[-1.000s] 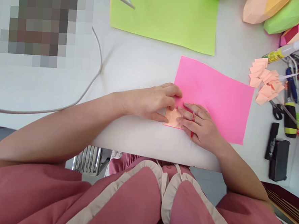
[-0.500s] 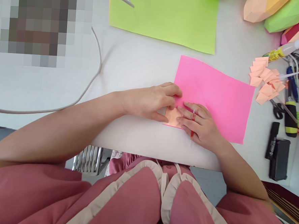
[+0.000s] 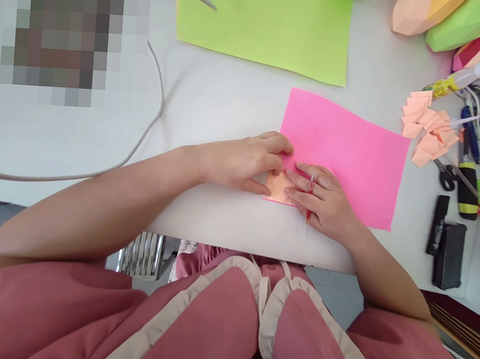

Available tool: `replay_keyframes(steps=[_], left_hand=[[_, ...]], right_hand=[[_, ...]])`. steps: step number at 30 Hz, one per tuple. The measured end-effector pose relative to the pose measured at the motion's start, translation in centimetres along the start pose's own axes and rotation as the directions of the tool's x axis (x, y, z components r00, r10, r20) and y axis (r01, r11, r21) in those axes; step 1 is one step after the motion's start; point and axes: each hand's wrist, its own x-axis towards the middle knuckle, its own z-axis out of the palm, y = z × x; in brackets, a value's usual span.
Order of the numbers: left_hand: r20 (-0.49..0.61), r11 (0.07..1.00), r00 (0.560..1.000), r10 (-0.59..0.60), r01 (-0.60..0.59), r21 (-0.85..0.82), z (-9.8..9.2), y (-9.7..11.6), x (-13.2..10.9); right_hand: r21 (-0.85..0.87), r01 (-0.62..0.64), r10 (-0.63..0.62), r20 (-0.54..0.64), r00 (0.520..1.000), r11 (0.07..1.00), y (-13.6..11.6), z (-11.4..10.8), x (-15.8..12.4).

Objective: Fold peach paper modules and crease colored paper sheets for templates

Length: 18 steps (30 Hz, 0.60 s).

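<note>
A bright pink sheet of paper (image 3: 358, 165) lies on the white table. On its lower left corner is a small peach paper piece (image 3: 278, 186), partly covered by fingers. My left hand (image 3: 249, 161) rests at the left edge of the sheet, fingers apart and slightly bent, thumb tip on the peach piece. From the other side my right hand (image 3: 324, 198) lies with fingers stretched over the peach piece and the pink sheet. A slim red pen (image 3: 309, 202) is tucked between its fingers, pointing across them rather than at the paper.
A green sheet (image 3: 269, 32) lies farther back. To the right are folded peach paper pieces (image 3: 430, 126), a glue bottle (image 3: 457, 79), scissors (image 3: 447, 176), a black marker (image 3: 437, 224) and a black case (image 3: 450, 256). A pale cable (image 3: 159, 93) crosses the left side.
Both hands, the pen and the papers keep the same arrangement. Only a very slight shift of the whole view shows.
</note>
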Motion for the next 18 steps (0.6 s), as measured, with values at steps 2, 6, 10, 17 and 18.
replay_keyframes(steps=[2, 6, 10, 17, 18], left_hand=[[-0.003, 1.000, 1.000, 0.008, -0.008, 0.009, 0.0, -0.1, 0.0], [0.001, 0.998, 0.999, 0.037, -0.037, 0.043, 0.0, -0.1, 0.0], [0.022, 0.996, 0.999, 0.040, -0.042, 0.077, -0.1, 0.0, 0.0], [0.025, 0.995, 0.998, 0.058, -0.060, 0.082, -0.2, 0.0, 0.0], [0.025, 0.996, 0.998, 0.052, -0.054, 0.076, -0.2, 0.0, 0.0]], right_hand=[[0.001, -0.007, 0.007, -0.004, 1.000, 1.000, 0.0, 0.1, -0.1], [-0.026, 0.033, -0.034, -0.044, 0.998, 0.999, 0.0, 0.4, -0.4], [-0.011, 0.177, -0.177, -0.123, 0.976, 0.984, -0.4, 0.6, -0.2], [0.154, 0.230, -0.223, -0.060, 0.973, 0.961, -0.9, 1.1, 0.2], [0.168, 0.226, -0.219, -0.057, 0.974, 0.960, -0.8, 1.1, 0.2]])
